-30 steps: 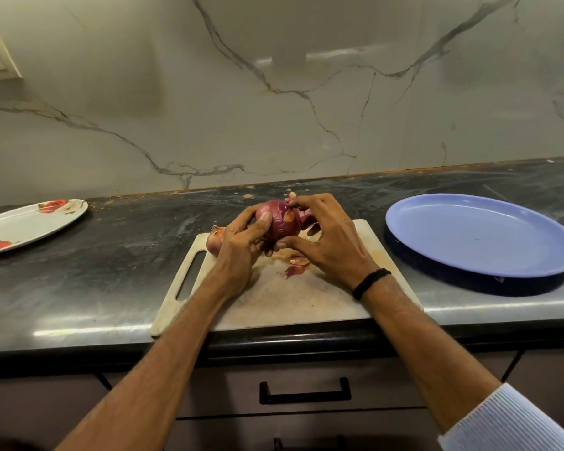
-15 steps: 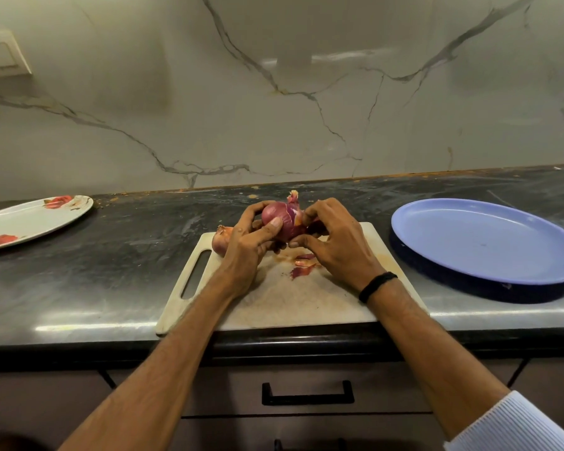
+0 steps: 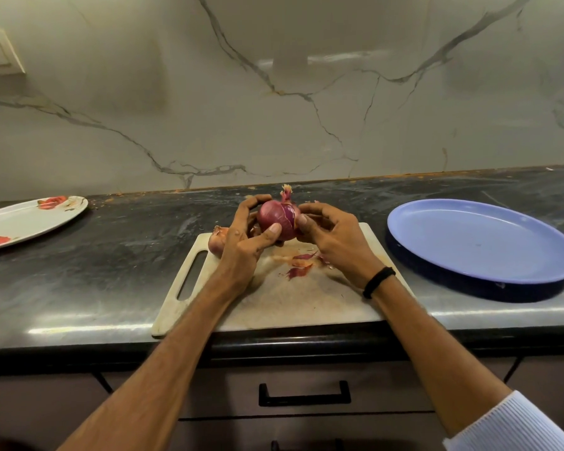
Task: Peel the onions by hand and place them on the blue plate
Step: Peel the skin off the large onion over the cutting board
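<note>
The red onion sat up off the cutting board, held between both hands above its far edge, dry tuft pointing up, so its long axis stood close to upright. My left hand was clamped on it from the left, thumb across the front and fingers curled round the back. My right hand came in from the right, thumb tip on a split in the skin and fingers curled over that flank. Whether they had a flap pinched, I couldn't tell. The split faced right, so I judged the right hand the one to strip it, pulling away from the left.

A second earlier the right fingers lay over the crown and hid the tuft; now they'd dropped to the side and it stood clear.

A second onion lay behind my left wrist, peel scraps lay under the hands, and the blue plate waited bare just right of the board.
</note>
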Demonstrator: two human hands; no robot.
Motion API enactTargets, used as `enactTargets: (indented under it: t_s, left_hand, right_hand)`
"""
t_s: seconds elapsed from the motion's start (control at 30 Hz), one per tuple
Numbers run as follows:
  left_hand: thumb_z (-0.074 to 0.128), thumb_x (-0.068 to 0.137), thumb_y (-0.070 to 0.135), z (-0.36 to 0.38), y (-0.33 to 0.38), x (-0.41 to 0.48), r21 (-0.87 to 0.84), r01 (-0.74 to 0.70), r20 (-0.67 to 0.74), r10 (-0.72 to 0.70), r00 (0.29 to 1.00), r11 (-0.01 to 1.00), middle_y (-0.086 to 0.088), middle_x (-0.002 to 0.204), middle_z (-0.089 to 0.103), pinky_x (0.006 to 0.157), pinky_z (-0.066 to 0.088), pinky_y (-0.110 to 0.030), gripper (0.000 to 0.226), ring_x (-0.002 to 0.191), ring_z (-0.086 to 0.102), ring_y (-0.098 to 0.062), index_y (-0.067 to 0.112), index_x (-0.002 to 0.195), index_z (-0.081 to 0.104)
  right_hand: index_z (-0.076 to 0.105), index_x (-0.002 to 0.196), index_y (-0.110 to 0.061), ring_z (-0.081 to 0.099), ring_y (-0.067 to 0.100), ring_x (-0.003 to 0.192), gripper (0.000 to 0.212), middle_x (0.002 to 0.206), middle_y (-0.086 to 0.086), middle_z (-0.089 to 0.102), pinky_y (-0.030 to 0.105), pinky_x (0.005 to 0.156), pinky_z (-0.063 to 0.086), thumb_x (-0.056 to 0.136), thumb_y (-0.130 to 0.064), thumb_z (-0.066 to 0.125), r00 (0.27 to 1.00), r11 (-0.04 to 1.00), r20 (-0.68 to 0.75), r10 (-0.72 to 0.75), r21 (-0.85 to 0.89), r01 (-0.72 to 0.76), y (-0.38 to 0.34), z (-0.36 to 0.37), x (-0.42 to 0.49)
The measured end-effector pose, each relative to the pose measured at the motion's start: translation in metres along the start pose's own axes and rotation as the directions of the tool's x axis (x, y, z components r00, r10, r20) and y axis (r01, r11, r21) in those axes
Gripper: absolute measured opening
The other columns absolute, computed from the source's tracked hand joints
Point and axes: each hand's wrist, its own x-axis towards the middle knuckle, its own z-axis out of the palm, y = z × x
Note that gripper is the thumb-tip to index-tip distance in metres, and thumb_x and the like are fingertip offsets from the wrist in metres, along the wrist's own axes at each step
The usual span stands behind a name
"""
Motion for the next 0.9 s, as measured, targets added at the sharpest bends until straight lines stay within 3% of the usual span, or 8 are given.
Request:
enactTargets:
  t_s: [0.13, 0.3, 0.47, 0.57, 0.7, 0.8, 0.9]
  left_hand:
    - [0.067, 0.081, 0.017, 0.003, 0.001, -0.004, 0.053, -0.024, 0.028, 0.022, 0.999, 0.998, -0.003, 0.127, 0.051, 0.086, 0.059, -0.033, 0.061, 0.103, 0.068, -0.016, 0.018, 0.137, 0.042]
    - [0.071, 0.082, 0.031, 0.003, -0.002, -0.002, 0.135, -0.062, 0.04, 0.057, 0.998, 0.989, -0.004, 0.129, 0.05, 0.087, 0.058, -0.031, 0.061, 0.107, 0.065, -0.02, 0.024, 0.134, 0.04]
    - [0.08, 0.081, 0.034, 0.001, -0.008, 0.003, 0.241, -0.083, 0.057, 0.071, 0.996, 0.967, 0.001, 0.135, 0.046, 0.088, 0.055, -0.022, 0.07, 0.111, 0.06, -0.012, 0.025, 0.14, 0.043]
    - [0.079, 0.079, 0.039, 0.0, -0.01, 0.005, 0.271, -0.095, 0.047, 0.086, 0.995, 0.958, 0.006, 0.134, 0.047, 0.088, 0.055, -0.02, 0.071, 0.111, 0.06, -0.009, 0.026, 0.14, 0.046]
    - [0.084, 0.066, 0.036, 0.003, -0.008, 0.005, 0.292, -0.114, 0.065, 0.1, 0.993, 0.949, -0.001, 0.139, 0.047, 0.084, 0.055, -0.017, 0.078, 0.109, 0.061, -0.005, 0.029, 0.135, 0.048]
    - [0.083, 0.068, 0.041, 0.005, -0.005, 0.004, 0.27, -0.1, 0.084, 0.081, 0.993, 0.958, -0.003, 0.139, 0.048, 0.084, 0.054, -0.015, 0.072, 0.109, 0.061, 0.001, 0.037, 0.131, 0.047]
    - [0.084, 0.071, 0.053, 0.005, -0.003, 0.003, 0.252, -0.089, 0.086, 0.069, 0.994, 0.964, 0.006, 0.132, 0.05, 0.088, 0.054, -0.018, 0.075, 0.11, 0.061, -0.002, 0.033, 0.131, 0.044]
  right_hand:
    - [0.062, 0.125, -0.006, 0.065, 0.019, 0.11, 0.038, 0.119, 0.009, 0.067, 0.039, 0.092, 0.057, 0.089, -0.014, 0.07, 0.999, 0.997, -0.016, 0.029, 0.073, -0.028, 0.001, -0.002, 0.001]
    - [0.06, 0.127, -0.006, 0.063, 0.016, 0.114, 0.037, 0.122, 0.007, 0.066, 0.038, 0.096, 0.055, 0.091, -0.006, 0.066, 1.0, 0.997, 0.004, 0.026, 0.079, -0.026, 0.0, -0.003, 0.001]
    - [0.061, 0.128, -0.009, 0.061, 0.017, 0.118, 0.037, 0.125, 0.007, 0.065, 0.042, 0.098, 0.053, 0.092, 0.001, 0.063, 0.999, 0.994, 0.019, 0.044, 0.102, -0.046, 0.002, -0.003, 0.001]
    - [0.06, 0.128, -0.011, 0.061, 0.019, 0.118, 0.035, 0.126, 0.008, 0.064, 0.042, 0.098, 0.054, 0.094, -0.006, 0.063, 0.996, 0.99, 0.028, 0.079, 0.118, -0.082, 0.001, -0.003, 0.001]
    - [0.059, 0.129, -0.019, 0.063, 0.026, 0.113, 0.036, 0.127, 0.011, 0.06, 0.047, 0.089, 0.058, 0.094, -0.025, 0.064, 0.984, 0.967, 0.06, 0.171, 0.18, -0.179, -0.002, -0.001, -0.001]
    - [0.058, 0.13, -0.021, 0.063, 0.031, 0.111, 0.033, 0.126, 0.013, 0.058, 0.046, 0.083, 0.06, 0.097, -0.021, 0.06, 0.971, 0.944, 0.084, 0.225, 0.23, -0.238, -0.002, -0.003, -0.001]
    - [0.06, 0.127, -0.019, 0.06, 0.03, 0.116, 0.028, 0.127, 0.011, 0.06, 0.05, 0.088, 0.057, 0.099, -0.014, 0.055, 0.986, 0.96, 0.044, 0.16, 0.226, -0.166, 0.0, -0.003, 0.0]
